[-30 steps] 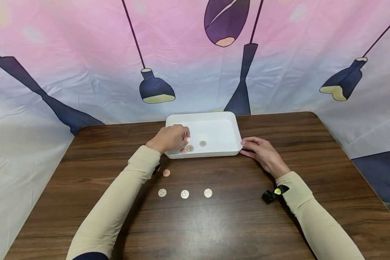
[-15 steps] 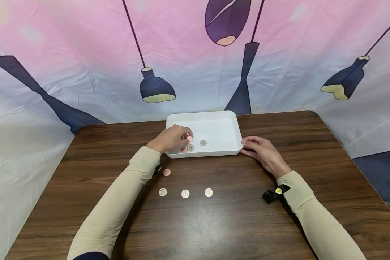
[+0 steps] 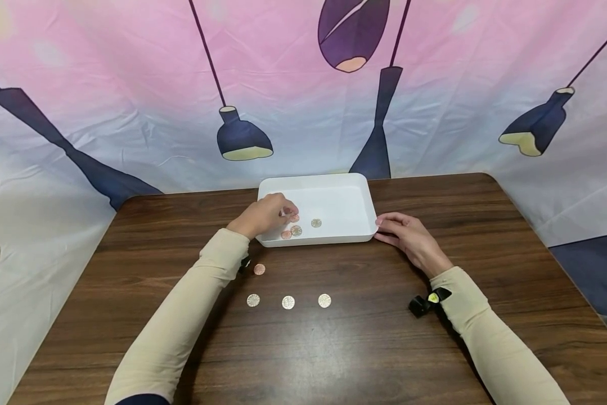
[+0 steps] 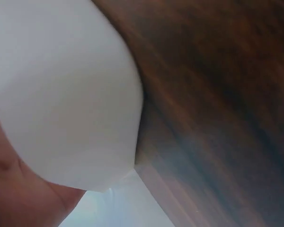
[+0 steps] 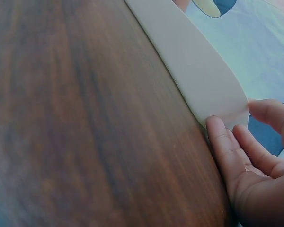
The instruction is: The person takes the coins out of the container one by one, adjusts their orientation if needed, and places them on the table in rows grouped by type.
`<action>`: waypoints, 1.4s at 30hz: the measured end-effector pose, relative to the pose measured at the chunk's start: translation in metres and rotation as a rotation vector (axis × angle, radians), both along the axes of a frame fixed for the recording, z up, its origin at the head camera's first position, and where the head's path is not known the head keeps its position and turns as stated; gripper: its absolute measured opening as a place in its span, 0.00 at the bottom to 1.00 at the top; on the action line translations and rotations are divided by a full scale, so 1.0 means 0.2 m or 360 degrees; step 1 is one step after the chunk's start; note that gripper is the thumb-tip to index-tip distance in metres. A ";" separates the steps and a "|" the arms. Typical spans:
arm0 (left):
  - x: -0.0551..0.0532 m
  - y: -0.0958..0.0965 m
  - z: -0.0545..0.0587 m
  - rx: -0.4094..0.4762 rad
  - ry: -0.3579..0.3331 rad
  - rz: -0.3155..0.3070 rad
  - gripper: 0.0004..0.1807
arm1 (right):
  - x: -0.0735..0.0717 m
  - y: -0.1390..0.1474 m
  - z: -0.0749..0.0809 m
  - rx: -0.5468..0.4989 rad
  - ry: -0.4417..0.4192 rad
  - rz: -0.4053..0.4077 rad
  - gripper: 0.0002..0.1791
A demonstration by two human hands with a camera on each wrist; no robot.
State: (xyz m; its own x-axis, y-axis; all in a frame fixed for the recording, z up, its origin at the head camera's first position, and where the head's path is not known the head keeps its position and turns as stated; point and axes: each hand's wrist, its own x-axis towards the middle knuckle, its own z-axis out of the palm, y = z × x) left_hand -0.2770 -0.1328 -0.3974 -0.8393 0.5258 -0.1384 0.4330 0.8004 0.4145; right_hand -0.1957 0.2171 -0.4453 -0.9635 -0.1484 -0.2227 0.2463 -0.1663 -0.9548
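A white tray point(image 3: 333, 194) lies at the far edge of the brown table. My left hand point(image 3: 265, 215) reaches over its left end. Thumb and fingertips there pinch a copper-coloured coin point(image 3: 295, 218), low over the tray floor. Beside it in the tray lie another copper coin point(image 3: 286, 234), a silvery coin point(image 3: 296, 230) and, farther right, a second silvery coin point(image 3: 316, 223). My right hand point(image 3: 409, 239) touches the tray's right front corner from outside with extended fingers. In the right wrist view, its fingertips rest against the tray wall point(image 5: 199, 71). The left wrist view hides the coins.
In front of the tray, on the table point(image 3: 374, 349), lie a copper coin point(image 3: 259, 269) and a row of silvery coins: left point(image 3: 253, 300), middle point(image 3: 288, 302) and right point(image 3: 324, 301). A printed cloth point(image 3: 303, 84) hangs behind the table.
The pinched coin has shifted slightly right, then tipped flatter and lower toward the tray floor. My right hand and the other coins have stayed in place.
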 end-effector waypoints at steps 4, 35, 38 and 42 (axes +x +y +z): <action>0.00 0.00 -0.01 -0.0016 -0.0007 0.0018 0.10 | 0.00 0.00 0.00 -0.0006 -0.0009 0.0006 0.11; 0.01 -0.03 -0.01 0.0221 -0.0306 -0.0162 0.15 | 0.00 0.00 -0.02 -0.0035 -0.0008 -0.0004 0.11; 0.01 -0.03 0.02 0.0258 -0.0240 -0.0174 0.16 | 0.00 0.00 -0.01 -0.0038 -0.0009 -0.0018 0.10; 0.04 -0.06 0.07 0.0358 -0.0200 -0.0152 0.18 | -0.01 0.00 0.00 -0.0019 -0.0011 -0.0006 0.10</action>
State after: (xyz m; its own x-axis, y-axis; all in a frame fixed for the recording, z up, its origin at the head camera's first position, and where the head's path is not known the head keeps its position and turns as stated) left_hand -0.2686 -0.1445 -0.3836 -0.7683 0.6308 -0.1091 0.4360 0.6403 0.6324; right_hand -0.1973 0.2174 -0.4447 -0.9625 -0.1476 -0.2274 0.2521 -0.1787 -0.9511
